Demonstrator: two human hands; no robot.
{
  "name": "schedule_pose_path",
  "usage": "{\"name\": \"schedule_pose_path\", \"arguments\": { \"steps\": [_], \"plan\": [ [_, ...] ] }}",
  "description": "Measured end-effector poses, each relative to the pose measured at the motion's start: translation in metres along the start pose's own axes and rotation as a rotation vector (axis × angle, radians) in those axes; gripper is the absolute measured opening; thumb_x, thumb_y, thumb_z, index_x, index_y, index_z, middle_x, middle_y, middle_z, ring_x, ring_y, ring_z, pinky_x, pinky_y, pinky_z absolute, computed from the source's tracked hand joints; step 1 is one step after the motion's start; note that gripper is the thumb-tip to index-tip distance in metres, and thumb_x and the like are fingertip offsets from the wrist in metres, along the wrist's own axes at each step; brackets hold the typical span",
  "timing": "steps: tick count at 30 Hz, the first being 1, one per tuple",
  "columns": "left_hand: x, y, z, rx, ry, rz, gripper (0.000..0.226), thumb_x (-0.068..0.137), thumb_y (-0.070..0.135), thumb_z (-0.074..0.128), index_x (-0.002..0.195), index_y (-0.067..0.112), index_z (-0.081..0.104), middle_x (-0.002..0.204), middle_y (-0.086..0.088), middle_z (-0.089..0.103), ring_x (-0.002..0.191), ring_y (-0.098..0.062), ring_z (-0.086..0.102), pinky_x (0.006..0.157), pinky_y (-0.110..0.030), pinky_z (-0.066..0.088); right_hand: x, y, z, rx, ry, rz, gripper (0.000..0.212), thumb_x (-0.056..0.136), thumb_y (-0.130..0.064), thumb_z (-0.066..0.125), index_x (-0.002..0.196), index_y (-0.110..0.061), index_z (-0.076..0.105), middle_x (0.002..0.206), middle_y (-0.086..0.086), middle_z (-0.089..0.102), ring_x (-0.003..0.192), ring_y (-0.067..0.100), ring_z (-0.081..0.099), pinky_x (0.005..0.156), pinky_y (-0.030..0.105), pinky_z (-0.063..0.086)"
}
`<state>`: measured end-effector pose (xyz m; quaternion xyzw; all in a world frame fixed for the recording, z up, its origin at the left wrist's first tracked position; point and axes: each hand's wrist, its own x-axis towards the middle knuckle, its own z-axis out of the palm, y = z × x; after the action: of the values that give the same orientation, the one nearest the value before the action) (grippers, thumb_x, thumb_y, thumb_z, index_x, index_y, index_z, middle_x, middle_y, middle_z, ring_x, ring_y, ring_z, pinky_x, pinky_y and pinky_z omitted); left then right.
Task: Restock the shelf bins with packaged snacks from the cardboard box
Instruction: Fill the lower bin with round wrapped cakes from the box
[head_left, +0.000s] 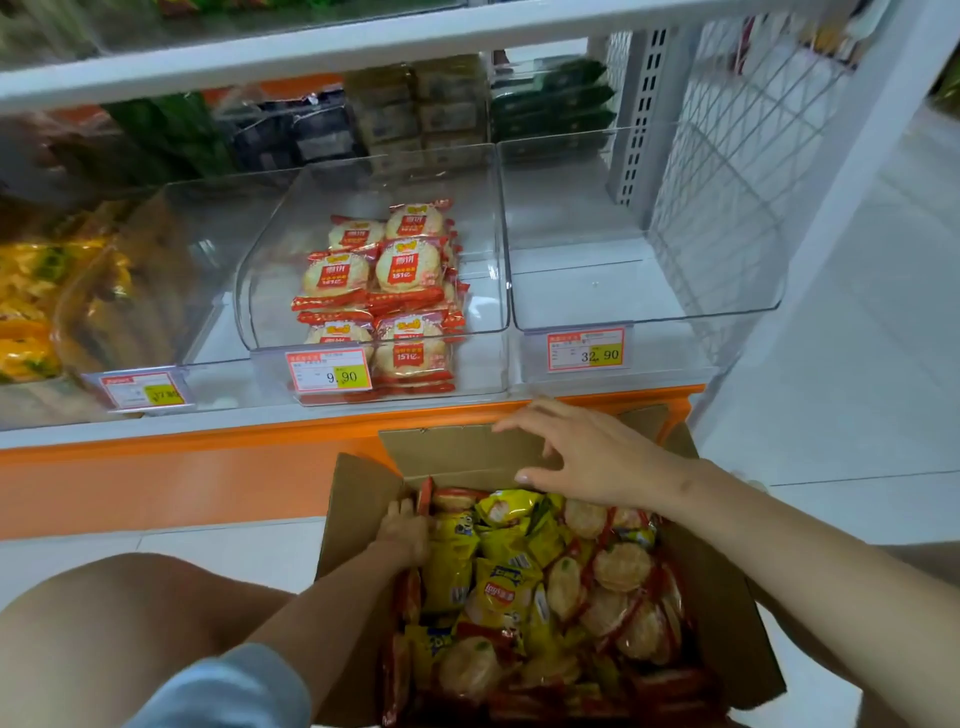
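Observation:
An open cardboard box (363, 499) stands on the floor below the shelf, full of red rice-cracker packs (621, 569) and yellow chip bags (498, 587). My left hand (402, 530) reaches down inside the box at its left wall, fingers among the packs; what it holds is hidden. My right hand (587, 457) hovers flat over the box's far flap, fingers spread, holding nothing. On the shelf, the middle clear bin (483, 312) holds stacked red rice-cracker packs (395, 280). The right clear bin (649, 301) has nothing in it.
A left clear bin (171, 270) holds brownish packs, with yellow packs (26, 312) further left. Price tags (330, 370) hang on the bin fronts. The orange shelf base (208, 467) runs behind the box. A wire mesh panel (737, 171) closes the shelf's right end. My bare knee (130, 623) is at the lower left.

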<state>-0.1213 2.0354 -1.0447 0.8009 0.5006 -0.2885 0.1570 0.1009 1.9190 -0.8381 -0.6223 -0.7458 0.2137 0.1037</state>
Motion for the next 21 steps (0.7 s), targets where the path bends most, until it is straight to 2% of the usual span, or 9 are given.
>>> {"name": "schedule_pose_path", "arguments": {
  "steps": [3,5,7,9,11,14,18,21],
  "plan": [
    [-0.003,0.001,-0.002,-0.195,0.039,0.027,0.058,0.096,0.026,0.043,0.148,0.016,0.019,0.144,-0.020,0.018,0.122,-0.039,0.042,0.106,-0.037,0.034,0.000,0.007,0.003,0.007,-0.020,0.025,0.049,0.090,-0.043,0.055,0.136,-0.037,0.039,0.128,-0.009,0.042,0.092,0.002,0.043,0.077,0.021,0.034],
    [-0.012,-0.001,-0.012,-0.331,0.139,0.034,0.060,0.093,0.023,0.050,0.146,0.012,0.024,0.142,-0.020,0.024,0.112,-0.038,0.052,0.100,-0.033,0.040,0.001,0.012,0.004,0.017,-0.029,0.050,0.049,0.089,-0.042,0.056,0.135,-0.037,0.041,0.124,-0.008,0.044,0.090,0.004,0.046,0.076,0.022,0.036],
    [-0.022,-0.004,-0.024,-0.457,0.273,0.058,0.043,0.087,0.013,0.057,0.129,0.009,0.045,0.132,-0.018,0.037,0.109,-0.036,0.054,0.095,-0.031,0.039,0.001,0.017,0.005,0.017,-0.035,0.068,0.048,0.089,-0.042,0.058,0.134,-0.037,0.042,0.122,-0.007,0.046,0.089,0.005,0.047,0.075,0.022,0.036],
    [-0.035,-0.006,-0.037,-0.592,0.363,0.125,0.016,0.084,0.005,0.060,0.095,0.014,0.054,0.113,-0.013,0.049,0.105,-0.033,0.054,0.088,-0.030,0.040,-0.001,0.022,0.006,0.017,-0.045,0.080,0.048,0.089,-0.041,0.058,0.134,-0.037,0.042,0.123,-0.006,0.046,0.093,0.006,0.048,0.077,0.022,0.037],
    [-0.053,-0.007,-0.054,-0.767,0.326,0.209,0.024,0.082,0.000,0.063,0.079,0.019,0.049,0.099,-0.006,0.053,0.098,-0.027,0.055,0.078,-0.030,0.046,-0.005,0.024,0.009,0.013,-0.054,0.094,0.048,0.088,-0.040,0.059,0.134,-0.037,0.043,0.125,-0.005,0.045,0.105,0.010,0.048,0.084,0.024,0.039],
    [-0.081,0.003,-0.077,-1.093,0.132,0.387,0.022,0.082,-0.007,0.062,0.081,0.012,0.052,0.087,-0.002,0.057,0.081,-0.015,0.059,0.064,-0.027,0.053,-0.009,0.022,0.013,0.126,-0.039,0.106,0.045,0.086,-0.035,0.064,0.129,-0.036,0.049,0.123,-0.006,0.045,0.114,0.012,0.046,0.092,0.027,0.041],
    [-0.107,0.027,-0.103,-1.186,0.103,0.553,0.022,0.080,-0.006,0.065,0.083,0.013,0.054,0.085,0.003,0.062,0.083,-0.008,0.063,0.071,-0.022,0.053,-0.007,0.014,0.018,0.544,-0.030,0.140,0.045,0.080,-0.015,0.072,0.118,-0.034,0.058,0.124,-0.009,0.052,0.112,0.008,0.049,0.088,0.020,0.044],
    [-0.113,0.040,-0.113,-1.216,0.107,0.593,0.023,0.079,-0.006,0.065,0.085,0.013,0.055,0.087,0.002,0.063,0.085,-0.010,0.063,0.072,-0.019,0.051,-0.004,0.015,0.023,0.727,0.017,0.149,0.050,0.072,0.000,0.074,0.102,-0.037,0.061,0.119,-0.002,0.061,0.106,0.017,0.059,0.089,0.036,0.052]
  ]
}}
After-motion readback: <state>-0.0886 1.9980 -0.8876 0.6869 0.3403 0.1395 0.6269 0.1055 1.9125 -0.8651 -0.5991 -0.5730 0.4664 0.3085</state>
